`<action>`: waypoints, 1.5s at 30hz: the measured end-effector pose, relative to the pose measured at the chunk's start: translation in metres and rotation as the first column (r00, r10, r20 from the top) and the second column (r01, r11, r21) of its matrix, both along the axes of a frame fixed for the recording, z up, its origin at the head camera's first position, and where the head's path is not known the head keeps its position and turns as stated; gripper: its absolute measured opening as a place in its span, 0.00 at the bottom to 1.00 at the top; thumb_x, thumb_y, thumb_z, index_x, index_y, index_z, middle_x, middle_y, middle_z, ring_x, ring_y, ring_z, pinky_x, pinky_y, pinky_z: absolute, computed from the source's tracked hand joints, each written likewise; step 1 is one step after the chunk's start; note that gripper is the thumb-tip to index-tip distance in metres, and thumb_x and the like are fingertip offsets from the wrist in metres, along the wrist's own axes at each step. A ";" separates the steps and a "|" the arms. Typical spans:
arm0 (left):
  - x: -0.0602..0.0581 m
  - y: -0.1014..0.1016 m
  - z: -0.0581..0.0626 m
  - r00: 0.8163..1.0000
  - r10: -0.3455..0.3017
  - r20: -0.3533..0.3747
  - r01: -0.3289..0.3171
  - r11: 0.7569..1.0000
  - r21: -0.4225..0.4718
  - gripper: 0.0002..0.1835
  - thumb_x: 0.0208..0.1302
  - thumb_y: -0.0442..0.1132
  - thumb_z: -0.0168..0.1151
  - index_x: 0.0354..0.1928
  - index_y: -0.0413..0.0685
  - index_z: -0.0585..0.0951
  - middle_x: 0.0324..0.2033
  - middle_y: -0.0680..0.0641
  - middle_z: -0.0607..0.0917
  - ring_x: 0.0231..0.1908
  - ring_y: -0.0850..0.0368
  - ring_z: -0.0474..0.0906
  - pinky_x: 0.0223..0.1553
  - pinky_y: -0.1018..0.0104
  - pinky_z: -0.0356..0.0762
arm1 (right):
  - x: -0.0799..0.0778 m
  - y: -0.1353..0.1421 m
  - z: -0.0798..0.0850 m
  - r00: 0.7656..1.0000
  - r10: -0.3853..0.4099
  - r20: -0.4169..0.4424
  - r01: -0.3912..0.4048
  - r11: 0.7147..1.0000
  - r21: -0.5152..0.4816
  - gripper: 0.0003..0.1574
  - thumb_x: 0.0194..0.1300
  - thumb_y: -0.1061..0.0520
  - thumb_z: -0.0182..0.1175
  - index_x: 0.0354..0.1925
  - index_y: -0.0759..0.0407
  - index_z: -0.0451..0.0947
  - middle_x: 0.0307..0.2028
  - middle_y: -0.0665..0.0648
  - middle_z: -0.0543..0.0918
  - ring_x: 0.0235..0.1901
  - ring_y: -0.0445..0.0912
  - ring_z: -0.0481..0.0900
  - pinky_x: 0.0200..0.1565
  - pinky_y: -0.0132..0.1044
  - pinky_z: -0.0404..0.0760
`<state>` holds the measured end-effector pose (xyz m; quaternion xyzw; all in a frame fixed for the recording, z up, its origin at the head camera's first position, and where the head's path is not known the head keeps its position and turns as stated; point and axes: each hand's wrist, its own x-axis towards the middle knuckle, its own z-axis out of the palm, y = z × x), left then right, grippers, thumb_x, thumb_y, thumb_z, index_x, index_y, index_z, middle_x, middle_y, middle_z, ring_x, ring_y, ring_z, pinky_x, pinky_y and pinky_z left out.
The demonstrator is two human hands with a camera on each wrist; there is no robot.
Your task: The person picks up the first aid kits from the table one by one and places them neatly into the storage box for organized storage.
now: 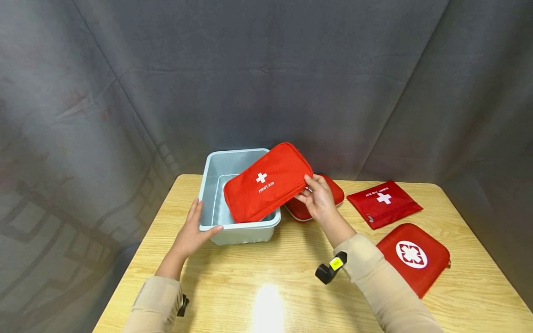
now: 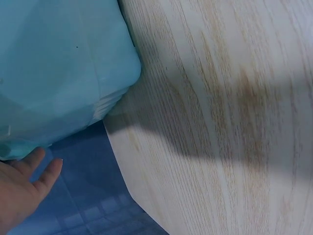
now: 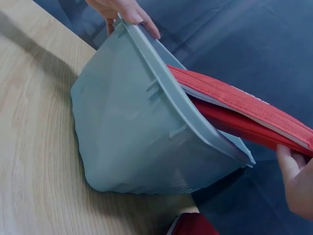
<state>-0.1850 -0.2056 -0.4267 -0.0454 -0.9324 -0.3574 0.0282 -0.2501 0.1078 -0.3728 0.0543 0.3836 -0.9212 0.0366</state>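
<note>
1. My right hand [image 1: 318, 196] pinches the right end of the soft red fabric zip pouch with a white cross and "FIRST AID" lettering [image 1: 268, 180], thumb on top and fingers beneath. That grip at 1 end lets the other end slope down.
2. The pouch lies tilted, its low left end inside the pale blue-grey rectangular plastic tub [image 1: 241, 237] and its high end past the right rim. I judge the slant helps its length pass between the walls; I cannot tell whether it touches the bottom.
3. My left hand [image 1: 193, 236] is spread wide, thumb along the near rim and fingers along the left side. It rests at that corner, probably to steady the tub on the wood-grain table [image 1: 250, 277].
4. There are 3 more red things to the right: a rounded red case with pale edging [image 1: 334, 190] beside the tub, partly behind my hand; a flat shiny red pouch with a white cross [image 1: 385, 203]; and a squarish red case with a round white emblem [image 1: 416, 254]. They seem set within my right arm's reach.
</note>
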 end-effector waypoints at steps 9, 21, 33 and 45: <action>0.000 0.000 -0.001 1.000 -0.002 -0.001 0.002 1.000 0.005 0.54 0.46 0.61 0.60 0.65 0.41 0.43 0.65 0.47 0.38 0.61 0.42 0.46 0.53 0.44 0.53 | 0.000 -0.004 -0.004 1.000 0.017 0.007 -0.017 0.998 0.065 0.05 0.63 0.63 0.45 0.33 0.54 0.60 0.29 0.51 0.74 0.27 0.46 0.78 0.34 0.45 0.74; 0.001 -0.001 -0.001 0.999 0.003 -0.040 -0.006 0.999 -0.054 0.53 0.45 0.64 0.57 0.65 0.41 0.46 0.65 0.47 0.40 0.58 0.41 0.54 0.49 0.43 0.59 | -0.004 -0.013 -0.008 1.000 0.015 0.011 -0.016 0.992 0.126 0.06 0.62 0.64 0.46 0.33 0.54 0.61 0.27 0.51 0.74 0.26 0.45 0.78 0.32 0.44 0.75; 0.002 0.000 0.002 0.999 0.010 -0.052 -0.015 0.994 -0.104 0.52 0.45 0.65 0.56 0.65 0.41 0.49 0.65 0.46 0.42 0.54 0.38 0.60 0.46 0.42 0.62 | -0.006 -0.024 -0.006 0.999 0.019 0.032 -0.024 0.983 0.181 0.07 0.62 0.64 0.47 0.34 0.54 0.60 0.24 0.51 0.75 0.22 0.44 0.78 0.28 0.40 0.76; 0.002 0.003 -0.001 0.995 0.010 -0.101 -0.030 0.980 -0.198 0.51 0.46 0.66 0.55 0.64 0.40 0.52 0.65 0.44 0.46 0.50 0.37 0.66 0.41 0.43 0.65 | -0.007 -0.030 -0.008 0.999 0.024 0.033 -0.031 0.967 0.254 0.08 0.61 0.64 0.48 0.33 0.54 0.60 0.24 0.51 0.74 0.21 0.44 0.77 0.25 0.38 0.76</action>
